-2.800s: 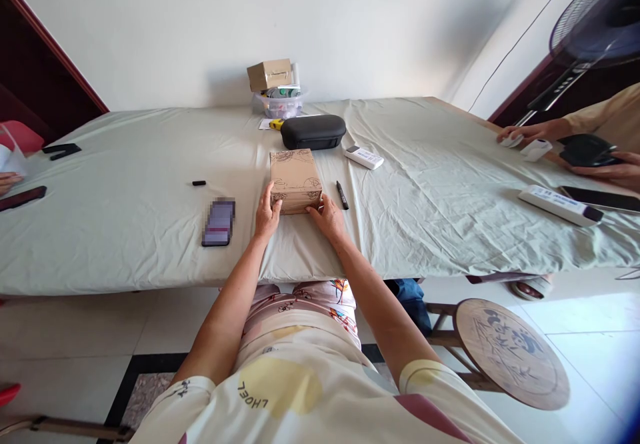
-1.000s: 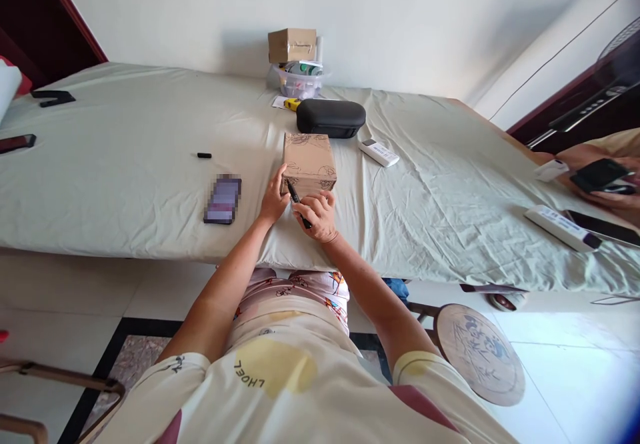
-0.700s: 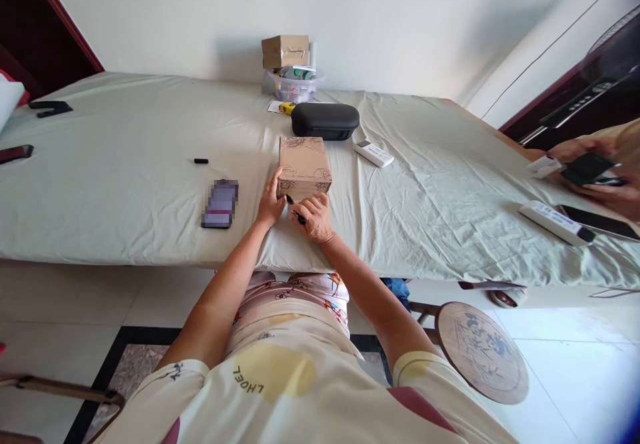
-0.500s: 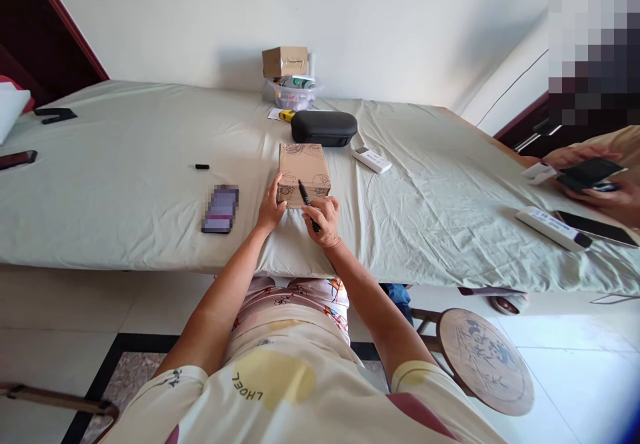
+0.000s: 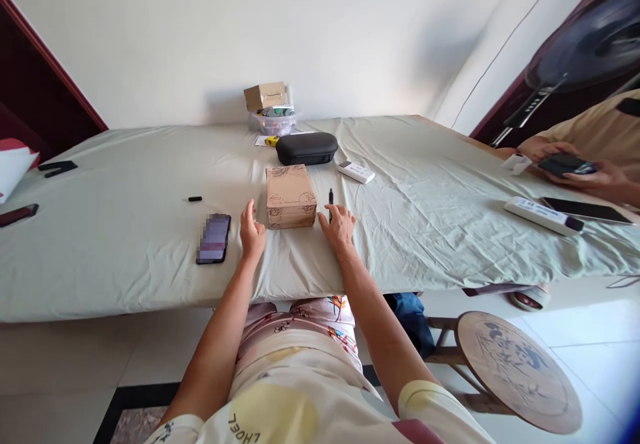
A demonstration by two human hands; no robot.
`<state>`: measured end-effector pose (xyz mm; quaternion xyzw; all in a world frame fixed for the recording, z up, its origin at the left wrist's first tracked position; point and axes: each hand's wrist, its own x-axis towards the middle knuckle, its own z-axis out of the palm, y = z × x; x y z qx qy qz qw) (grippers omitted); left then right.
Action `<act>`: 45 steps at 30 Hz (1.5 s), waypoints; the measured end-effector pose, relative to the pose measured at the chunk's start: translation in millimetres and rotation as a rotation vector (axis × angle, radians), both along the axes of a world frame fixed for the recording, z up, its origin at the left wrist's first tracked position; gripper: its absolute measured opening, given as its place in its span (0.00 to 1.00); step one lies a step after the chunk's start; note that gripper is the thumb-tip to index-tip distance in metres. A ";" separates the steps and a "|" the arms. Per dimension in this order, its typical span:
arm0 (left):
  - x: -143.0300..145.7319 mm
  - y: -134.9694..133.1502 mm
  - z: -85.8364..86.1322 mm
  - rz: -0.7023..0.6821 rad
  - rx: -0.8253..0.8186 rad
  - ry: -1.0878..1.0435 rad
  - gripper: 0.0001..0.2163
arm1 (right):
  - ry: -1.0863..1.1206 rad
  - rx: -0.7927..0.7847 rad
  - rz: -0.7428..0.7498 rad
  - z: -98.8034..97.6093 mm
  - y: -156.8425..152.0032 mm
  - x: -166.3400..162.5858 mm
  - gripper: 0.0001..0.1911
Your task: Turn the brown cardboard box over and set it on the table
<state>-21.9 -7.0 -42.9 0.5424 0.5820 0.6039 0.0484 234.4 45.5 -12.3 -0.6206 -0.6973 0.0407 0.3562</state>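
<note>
A small brown cardboard box (image 5: 291, 196) with printed patterns stands on the cloth-covered table (image 5: 125, 231) straight ahead of me. My left hand (image 5: 251, 234) hovers open just left of the box's near corner, fingers apart, holding nothing. My right hand (image 5: 339, 225) lies flat and open on the cloth to the right of the box. Its fingertips touch the near end of a black marker pen (image 5: 331, 199) that rests on the cloth beside the box.
A dark phone (image 5: 214, 238) and a black pen cap (image 5: 195, 199) lie to the left. Behind the box are a black case (image 5: 307, 149), a white remote (image 5: 355, 172) and a tub (image 5: 274, 123). Another person's hands (image 5: 567, 164) hold a phone at right; a stool (image 5: 517, 371) stands below.
My right hand took the marker from the box's front face and laid it on the cloth to the right. My left hand came off the box and opened.
</note>
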 end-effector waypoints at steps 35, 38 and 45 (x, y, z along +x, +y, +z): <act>-9.6 -94.0 33.0 0.554 -0.516 -0.054 0.36 | 0.730 -0.118 0.560 7.4 -20.9 -10.3 0.20; 26.2 -94.4 34.5 0.410 -0.360 -0.175 0.34 | 0.810 -0.603 0.885 13.7 -24.2 -10.5 0.31; 82.4 -85.1 28.5 0.218 -0.234 -0.269 0.39 | 0.597 -1.152 1.280 13.2 -31.1 -16.4 0.40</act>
